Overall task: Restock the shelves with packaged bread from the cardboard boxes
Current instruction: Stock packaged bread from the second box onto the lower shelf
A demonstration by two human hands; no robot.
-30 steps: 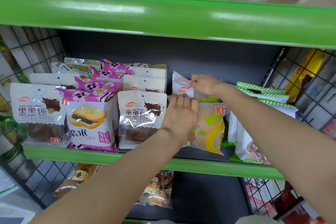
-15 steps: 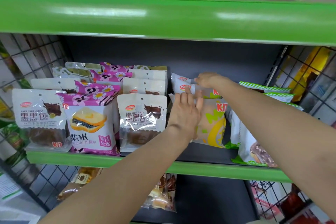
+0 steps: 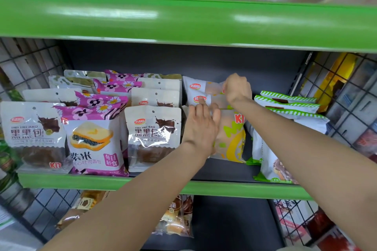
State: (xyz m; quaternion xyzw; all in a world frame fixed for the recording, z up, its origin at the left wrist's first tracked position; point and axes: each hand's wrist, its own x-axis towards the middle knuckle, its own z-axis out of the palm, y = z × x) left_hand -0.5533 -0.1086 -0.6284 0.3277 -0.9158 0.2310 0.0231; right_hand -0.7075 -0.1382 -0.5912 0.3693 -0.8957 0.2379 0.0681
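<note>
On the middle shelf (image 3: 142, 182), the left hand (image 3: 201, 128) pressed flat against the front yellow bread packet (image 3: 231, 138) while the right hand (image 3: 237, 88) pinched a packet behind; the loosely standing row could have toppled forward off the edge.

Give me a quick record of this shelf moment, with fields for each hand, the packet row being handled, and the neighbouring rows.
left hand: flat, fingers straight, pressing the front yellow-green bread packet
right hand: curled on the top of a rear packet in that row
left neighbour: brown bread packets, upright
right neighbour: green-striped packets
shelf edge: green
</note>
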